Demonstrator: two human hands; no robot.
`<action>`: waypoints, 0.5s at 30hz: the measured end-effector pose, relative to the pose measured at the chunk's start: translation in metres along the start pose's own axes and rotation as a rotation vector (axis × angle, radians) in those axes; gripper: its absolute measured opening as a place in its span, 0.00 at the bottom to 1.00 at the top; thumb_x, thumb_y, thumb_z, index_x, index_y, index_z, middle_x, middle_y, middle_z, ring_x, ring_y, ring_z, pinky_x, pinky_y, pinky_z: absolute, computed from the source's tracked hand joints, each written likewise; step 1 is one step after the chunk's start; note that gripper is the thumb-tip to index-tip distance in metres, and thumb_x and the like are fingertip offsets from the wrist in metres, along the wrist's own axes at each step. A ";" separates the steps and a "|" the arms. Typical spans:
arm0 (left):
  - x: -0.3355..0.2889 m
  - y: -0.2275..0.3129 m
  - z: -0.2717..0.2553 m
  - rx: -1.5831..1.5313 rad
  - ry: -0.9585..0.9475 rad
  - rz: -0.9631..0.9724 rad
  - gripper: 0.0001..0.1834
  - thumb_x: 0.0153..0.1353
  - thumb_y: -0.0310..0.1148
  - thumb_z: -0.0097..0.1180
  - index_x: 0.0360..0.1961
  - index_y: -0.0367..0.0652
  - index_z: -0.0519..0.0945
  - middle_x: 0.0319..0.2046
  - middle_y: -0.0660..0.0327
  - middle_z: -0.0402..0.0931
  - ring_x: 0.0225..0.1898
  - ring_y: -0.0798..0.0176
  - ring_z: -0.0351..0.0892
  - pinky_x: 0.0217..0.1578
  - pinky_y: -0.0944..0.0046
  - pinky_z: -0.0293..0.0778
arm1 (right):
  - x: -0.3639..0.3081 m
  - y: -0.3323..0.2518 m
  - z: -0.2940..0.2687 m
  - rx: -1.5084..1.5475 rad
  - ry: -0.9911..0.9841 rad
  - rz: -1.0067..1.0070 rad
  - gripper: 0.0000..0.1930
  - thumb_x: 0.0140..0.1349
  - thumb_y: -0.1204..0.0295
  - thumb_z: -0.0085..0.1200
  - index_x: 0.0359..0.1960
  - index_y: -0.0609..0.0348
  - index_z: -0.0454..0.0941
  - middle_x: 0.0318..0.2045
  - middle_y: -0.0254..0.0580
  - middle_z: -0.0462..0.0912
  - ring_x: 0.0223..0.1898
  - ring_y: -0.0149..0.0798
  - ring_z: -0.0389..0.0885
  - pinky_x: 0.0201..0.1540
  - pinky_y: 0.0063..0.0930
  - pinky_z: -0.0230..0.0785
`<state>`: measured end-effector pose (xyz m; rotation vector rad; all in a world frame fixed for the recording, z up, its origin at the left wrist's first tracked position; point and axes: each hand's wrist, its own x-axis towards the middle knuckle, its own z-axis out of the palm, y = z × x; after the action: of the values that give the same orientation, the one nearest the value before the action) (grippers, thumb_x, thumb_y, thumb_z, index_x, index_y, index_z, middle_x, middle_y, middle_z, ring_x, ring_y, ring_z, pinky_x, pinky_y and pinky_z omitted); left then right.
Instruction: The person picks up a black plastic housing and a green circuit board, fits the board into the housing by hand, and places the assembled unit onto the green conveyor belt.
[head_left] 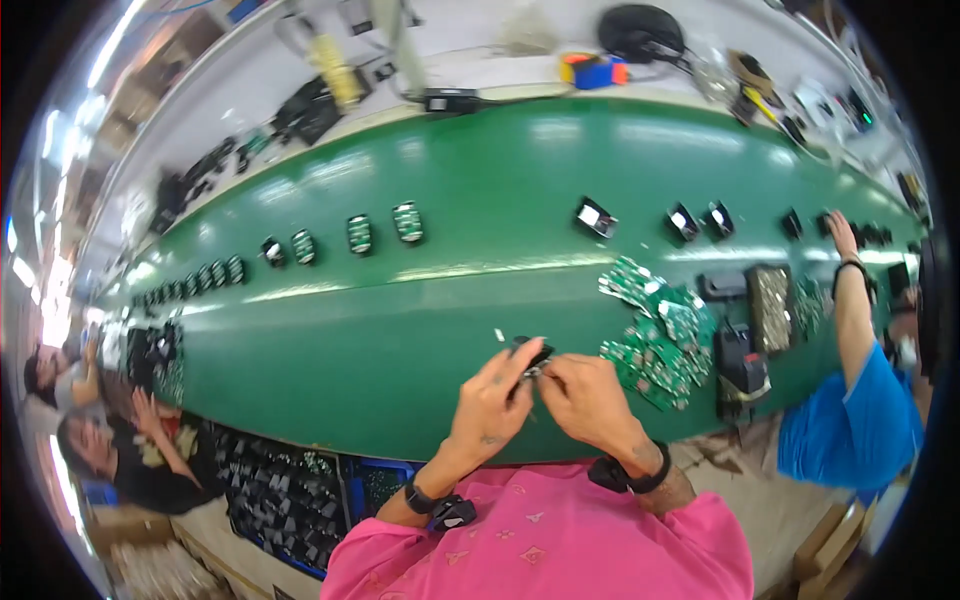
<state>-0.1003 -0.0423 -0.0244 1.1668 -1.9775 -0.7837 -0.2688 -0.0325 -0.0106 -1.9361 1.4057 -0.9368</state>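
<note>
In front of my chest, over the near edge of the green bench, both hands are together at a small black plastic housing (540, 354). My left hand (488, 402) is closed around it from the left. My right hand (588, 400) pinches at its right edge, where a small light-coloured bit shows; the fingers hide the rest. Just right of my right hand lies a loose heap of green circuit boards (660, 345). A small white scrap (499, 335) rests on the bench beyond my left fingers.
Black housings with white inside (597, 217) stand beyond the heap. Leftward runs a row of housings fitted with green boards (407, 222). At right are a black device (740, 360) and a brownish block (770, 308), beside a co-worker's arm (852, 300). A bin of black parts (280, 490) sits lower left.
</note>
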 end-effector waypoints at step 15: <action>-0.008 -0.020 0.001 -0.532 -0.012 -0.193 0.36 0.55 0.17 0.52 0.67 0.44 0.64 0.46 0.51 0.79 0.29 0.63 0.83 0.31 0.63 0.80 | -0.014 0.017 0.020 0.262 0.136 0.357 0.09 0.67 0.74 0.56 0.29 0.65 0.75 0.19 0.32 0.75 0.17 0.21 0.69 0.18 0.16 0.58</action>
<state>-0.0893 -0.0432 -0.0425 1.0309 -1.5355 -1.3200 -0.2651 -0.0232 -0.0386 -1.3960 1.5520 -1.0330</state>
